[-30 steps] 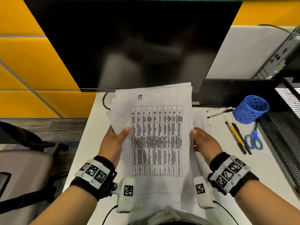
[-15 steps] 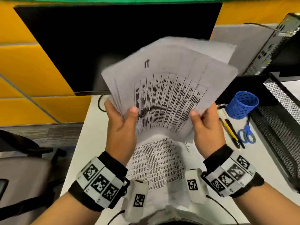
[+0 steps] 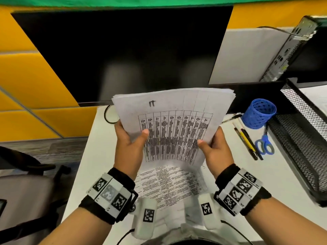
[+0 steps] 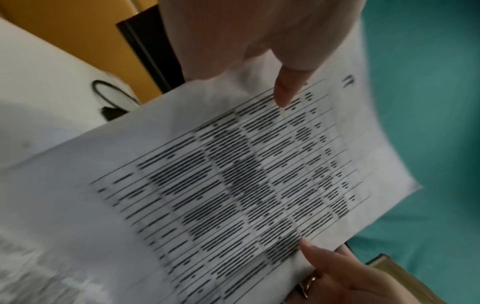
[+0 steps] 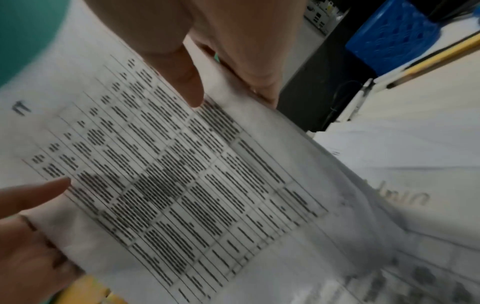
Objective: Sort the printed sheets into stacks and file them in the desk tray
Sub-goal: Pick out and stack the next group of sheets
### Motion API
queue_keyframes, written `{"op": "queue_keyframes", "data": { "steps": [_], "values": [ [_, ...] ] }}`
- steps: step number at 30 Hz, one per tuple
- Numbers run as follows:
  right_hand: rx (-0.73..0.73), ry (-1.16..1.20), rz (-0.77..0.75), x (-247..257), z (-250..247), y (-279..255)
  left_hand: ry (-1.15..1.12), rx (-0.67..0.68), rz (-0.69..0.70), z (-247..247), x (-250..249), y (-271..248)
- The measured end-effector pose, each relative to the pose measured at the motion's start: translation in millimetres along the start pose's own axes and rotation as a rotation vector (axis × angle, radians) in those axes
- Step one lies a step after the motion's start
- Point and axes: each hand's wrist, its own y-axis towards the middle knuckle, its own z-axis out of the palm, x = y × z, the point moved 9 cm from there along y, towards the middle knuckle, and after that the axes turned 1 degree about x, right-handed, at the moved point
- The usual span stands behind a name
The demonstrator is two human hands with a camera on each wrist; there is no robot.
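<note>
Head view. Your left hand [image 3: 130, 145] and right hand [image 3: 216, 151] each grip one lower side of a bundle of printed sheets [image 3: 174, 124], thumbs on the front face and fingers behind. The bundle is raised off the bench [image 3: 92, 156] and tilted up toward you, its top edges fairly even; the front sheet bears a ruled table. A text sheet [image 3: 169, 183] lies flat on the bench below the bundle, nearest your body. The mesh desk tray [image 3: 300, 131] stands at the right edge, well apart from the bundle; some white paper shows in its far corner, though whether that is filed work cannot be told. Near the tray: a blue pen cup [image 3: 258, 115], pens [image 3: 246, 140] and scissors [image 3: 264, 144]. Behind: a dark monitor [image 3: 123, 55].

Left wrist view. Your left thumb [image 4: 285, 92] presses the tabled sheet; the fingers behind are hidden. The opposite thumb meets the far edge. Blurred.

Right wrist view. Your right thumb [image 5: 187, 82] lies on the sheet's face, fingers curled round its edge. More paper lies on the bench beyond.

Progress, as a judgement. Early to middle: one bundle gathered and apparently being squared, not yet filed. Left for you: carry it to the tray, then sort and file the sheets on the bench.
</note>
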Motion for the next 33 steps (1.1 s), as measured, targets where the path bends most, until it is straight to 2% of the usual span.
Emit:
{"op": "queue_keyframes", "data": {
  "steps": [5, 9, 14, 17, 22, 27, 33],
  "values": [
    [0.056, -0.074, 0.152, -30, 12, 1, 0.031, 0.021, -0.18, 3, 48, 0],
    [0.067, -0.102, 0.168, -26, 19, -3, 0.035, 0.034, -0.272, 2, 78, 0],
    [0.017, -0.083, 0.14, -28, 10, -3, 0.013, -0.015, -0.239, -1, 76, 0],
    [0.012, -0.115, 0.151, -36, 6, -2, -0.032, -0.01, -0.28, 1, 83, -4],
    [0.092, -0.169, 0.198, -46, 12, -1, 0.077, 0.088, -0.258, 14, 84, -3],
    [0.092, -0.134, 0.162, -42, -4, 10, 0.114, 0.04, -0.23, 7, 74, 0],
    [0.212, -0.104, 0.179, -48, -24, 7, 0.057, 0.038, -0.182, 11, 56, 2]
  ]
}}
